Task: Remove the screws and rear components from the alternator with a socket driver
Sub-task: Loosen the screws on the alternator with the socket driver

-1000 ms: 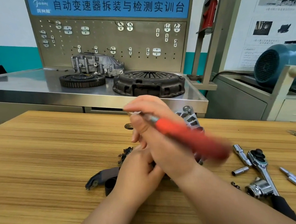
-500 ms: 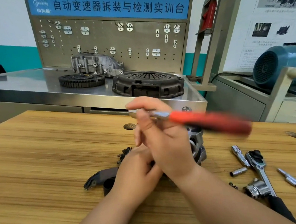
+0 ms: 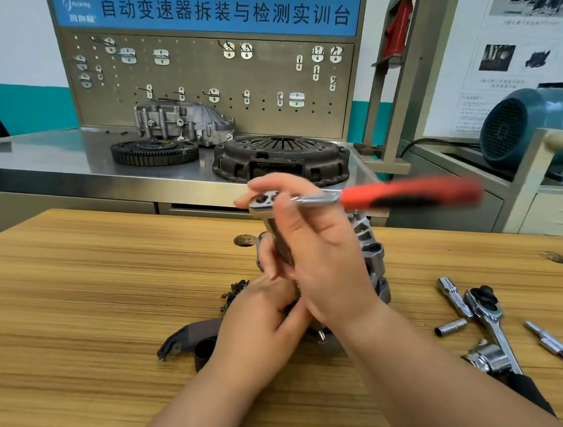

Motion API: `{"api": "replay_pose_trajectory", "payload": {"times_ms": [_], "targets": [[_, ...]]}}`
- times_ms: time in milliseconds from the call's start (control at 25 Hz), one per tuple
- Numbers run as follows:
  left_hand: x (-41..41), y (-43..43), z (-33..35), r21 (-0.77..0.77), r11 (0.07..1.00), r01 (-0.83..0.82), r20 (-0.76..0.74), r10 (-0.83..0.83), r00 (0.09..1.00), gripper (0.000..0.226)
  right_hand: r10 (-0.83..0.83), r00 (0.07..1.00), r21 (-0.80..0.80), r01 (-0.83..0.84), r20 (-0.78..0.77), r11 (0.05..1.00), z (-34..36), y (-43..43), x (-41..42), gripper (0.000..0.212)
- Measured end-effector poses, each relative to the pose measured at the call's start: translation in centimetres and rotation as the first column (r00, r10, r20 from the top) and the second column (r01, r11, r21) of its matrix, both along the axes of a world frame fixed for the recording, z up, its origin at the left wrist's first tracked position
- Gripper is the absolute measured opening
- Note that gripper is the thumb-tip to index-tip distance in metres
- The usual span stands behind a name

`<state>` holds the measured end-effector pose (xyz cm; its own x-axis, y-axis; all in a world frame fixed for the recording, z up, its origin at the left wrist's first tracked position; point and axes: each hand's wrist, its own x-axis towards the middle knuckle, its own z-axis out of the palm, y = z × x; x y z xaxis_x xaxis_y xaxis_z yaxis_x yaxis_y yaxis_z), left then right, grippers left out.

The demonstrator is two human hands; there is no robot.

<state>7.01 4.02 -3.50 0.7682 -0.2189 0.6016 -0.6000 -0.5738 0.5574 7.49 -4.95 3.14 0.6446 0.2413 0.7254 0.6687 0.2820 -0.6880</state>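
Both hands are on the work. Right fingers (image 3: 284, 182) curl over the chrome head of the socket driver (image 3: 409, 194); its red handle points right and is blurred. Right hand (image 3: 326, 264) is just above the left hand (image 3: 259, 322), which grips the alternator (image 3: 371, 252) low down, fingertips hidden. Alternator stands on the wooden table (image 3: 75, 302). Dark cover (image 3: 188, 336) lies to the left; second ratchet (image 3: 490, 320) and loose socket (image 3: 451, 327) to the right.

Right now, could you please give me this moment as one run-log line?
right hand: grips red-handled ratchet at its head | left hand: holds alternator on wooden table | handle: points right, blurred
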Motion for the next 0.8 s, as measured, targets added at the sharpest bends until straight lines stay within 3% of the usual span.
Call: {"api": "replay_pose_trajectory", "payload": {"times_ms": [80, 120, 200, 320, 400, 520, 600, 720, 800], "targets": [[-0.13, 0.13, 0.5, 0.004, 1.0, 0.016, 0.042, -0.016, 0.999, 0.025, 0.128, 0.965, 0.088, -0.111, -0.23, 0.99, 0.35, -0.24, 0.21, 0.032], [0.0, 0.19, 0.45, -0.002, 1.0, 0.014, 0.056, -0.014, 0.998, 0.028, 0.142, 0.958, 0.092, -0.122, -0.249, 0.988, 0.36, -0.39, 0.32, 0.03], [0.18, 0.02, 0.2, -0.027, 1.0, -0.014, 0.039, 0.015, 0.999, 0.026, 0.07, 0.991, 0.002, -0.07, -0.112, 0.998, 0.24, -0.22, -0.07, 0.012], [0.24, -0.27, 0.11, -0.099, 0.995, -0.034, 0.031, 0.037, 0.999, 0.012, -0.018, 0.997, -0.059, 0.023, 0.08, 0.998, -0.18, 0.29, -0.38, 0.017], [0.17, -0.23, 0.34, -0.119, 0.993, 0.005, 0.031, -0.001, 1.0, 0.013, 0.003, 0.999, -0.019, -0.002, 0.044, 1.0, 0.0, 0.02, -0.23, 0.013], [0.19, 0.1, 0.25, 0.02, 1.0, -0.014, 0.064, 0.013, 0.998, 0.03, 0.091, 0.983, 0.076, -0.079, -0.159, 0.994, 0.6, -0.31, -0.02, 0.025], [0.17, 0.15, 0.37, 0.023, 0.999, -0.031, 0.06, 0.029, 0.998, 0.03, 0.103, 0.977, 0.07, -0.091, -0.188, 0.993, 0.73, -0.31, -0.09, 0.022], [0.1, 0.03, 0.22, -0.032, 0.999, 0.023, 0.056, -0.021, 0.998, 0.022, -0.034, 0.992, -0.082, 0.044, 0.123, 0.996, 0.22, 0.1, -0.47, 0.009], [0.35, 0.15, 0.1, -0.013, 1.0, -0.023, 0.037, 0.023, 0.999, 0.048, -0.128, 0.939, -0.116, 0.172, 0.319, 0.978, -0.05, 0.08, -0.45, 0.008]]}}
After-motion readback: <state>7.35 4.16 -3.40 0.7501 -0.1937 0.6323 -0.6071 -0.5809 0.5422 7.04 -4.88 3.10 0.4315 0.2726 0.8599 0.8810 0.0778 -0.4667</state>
